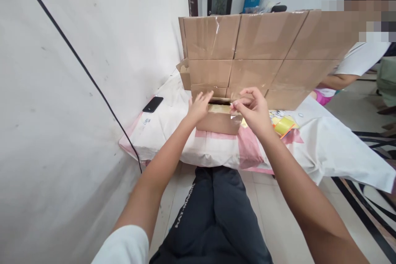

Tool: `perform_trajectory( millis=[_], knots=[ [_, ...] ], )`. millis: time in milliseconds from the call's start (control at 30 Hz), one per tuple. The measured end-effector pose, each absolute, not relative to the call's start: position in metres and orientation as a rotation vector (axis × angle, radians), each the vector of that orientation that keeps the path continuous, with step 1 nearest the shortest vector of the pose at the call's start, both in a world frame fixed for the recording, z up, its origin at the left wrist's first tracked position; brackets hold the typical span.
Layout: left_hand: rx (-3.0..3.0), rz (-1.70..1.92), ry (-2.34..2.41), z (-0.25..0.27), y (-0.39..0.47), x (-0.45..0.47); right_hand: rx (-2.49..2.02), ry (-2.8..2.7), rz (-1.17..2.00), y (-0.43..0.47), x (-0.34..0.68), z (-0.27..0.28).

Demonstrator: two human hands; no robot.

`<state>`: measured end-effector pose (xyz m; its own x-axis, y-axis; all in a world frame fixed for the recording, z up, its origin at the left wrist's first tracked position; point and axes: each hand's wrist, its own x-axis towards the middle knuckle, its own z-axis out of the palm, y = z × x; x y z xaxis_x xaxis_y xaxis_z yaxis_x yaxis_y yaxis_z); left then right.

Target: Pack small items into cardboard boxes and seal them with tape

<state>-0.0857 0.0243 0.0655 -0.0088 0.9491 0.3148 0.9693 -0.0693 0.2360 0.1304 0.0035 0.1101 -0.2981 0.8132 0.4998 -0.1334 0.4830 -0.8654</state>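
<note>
A small brown cardboard box (218,123) lies near the front edge of the cloth-covered table, with a dark gap along its top. My left hand (199,107) rests at its left end, fingers stretched out and holding nothing. Above the right end, my right hand (253,111) is closed in a pinch on a piece of clear tape (236,120), which hangs by the box's corner. To the right of that hand lies a yellowish roll of tape (284,126) with an orange edge, on top of some printed yellow paper.
Behind the box rises a wall of taped cardboard (256,39). Another small box (185,75) stands at its left end. A black phone (153,104) lies on the tablecloth (168,132) near the white wall. A person's arm (340,80) is at the right, beyond the cardboard.
</note>
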Motion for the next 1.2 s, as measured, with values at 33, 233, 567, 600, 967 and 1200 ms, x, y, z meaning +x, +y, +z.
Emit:
perform_trajectory(
  millis=[33,233,567,600,967,1200],
  knots=[
    [-2.236,-0.555,-2.105,0.06,0.024,-0.086,-0.607,-1.609,1.07,0.008,0.127,0.107],
    [-2.341,-0.506,-2.035,0.045,0.001,-0.089,-0.682,-1.659,1.124,0.038,0.112,0.09],
    [-2.36,-0.394,-2.018,0.044,0.011,-0.088,-0.825,-1.685,1.047,0.067,0.15,0.085],
    [-2.366,-0.408,-2.015,0.044,0.011,-0.089,-0.847,-1.68,1.05,0.068,0.156,0.084],
    [-2.355,-0.482,-2.024,0.041,0.009,-0.09,-0.93,-1.776,1.117,0.068,0.173,0.069],
    [-2.352,-0.465,-2.028,0.041,0.009,-0.09,-0.802,-2.078,0.897,0.067,0.177,0.07]
  ],
)
